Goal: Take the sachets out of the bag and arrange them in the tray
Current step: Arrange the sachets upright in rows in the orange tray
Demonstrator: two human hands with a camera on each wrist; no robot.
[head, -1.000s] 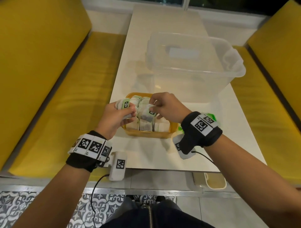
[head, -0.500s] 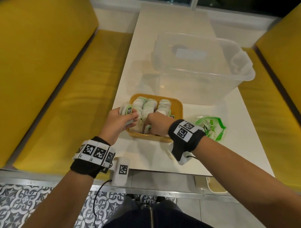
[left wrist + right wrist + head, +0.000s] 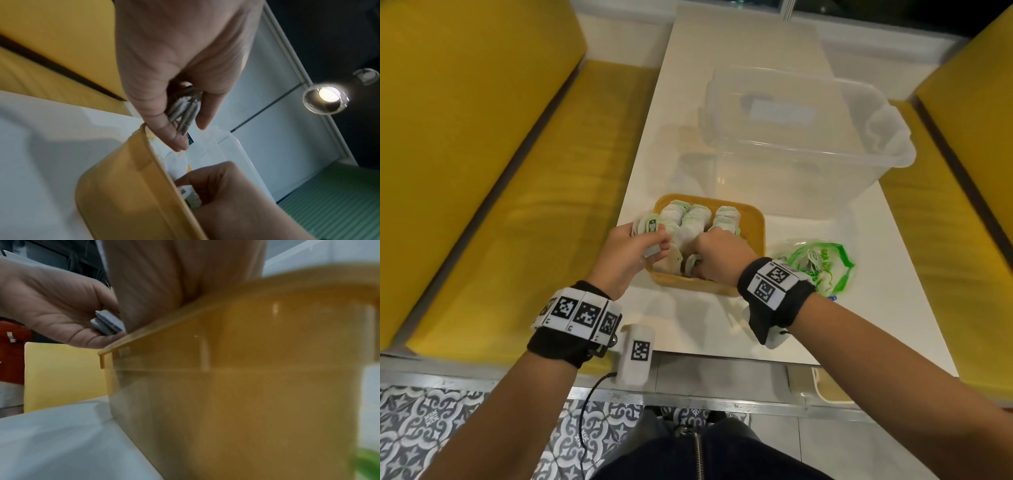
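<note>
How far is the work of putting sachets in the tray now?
Mostly done: rows of sachets stand in the yellow tray. The left hand holds a small stack; the right hand sets one in. The green bag lies crumpled; its contents are unclear.

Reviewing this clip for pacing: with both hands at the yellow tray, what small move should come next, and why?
Probably the right hand should let go of the sachet it is tucking into the tray's near row and reach across to the left hand. That hand grips a small stack of sachets beside the tray's left rim, not yet placed, and the tray's right side looks unfilled.
</note>
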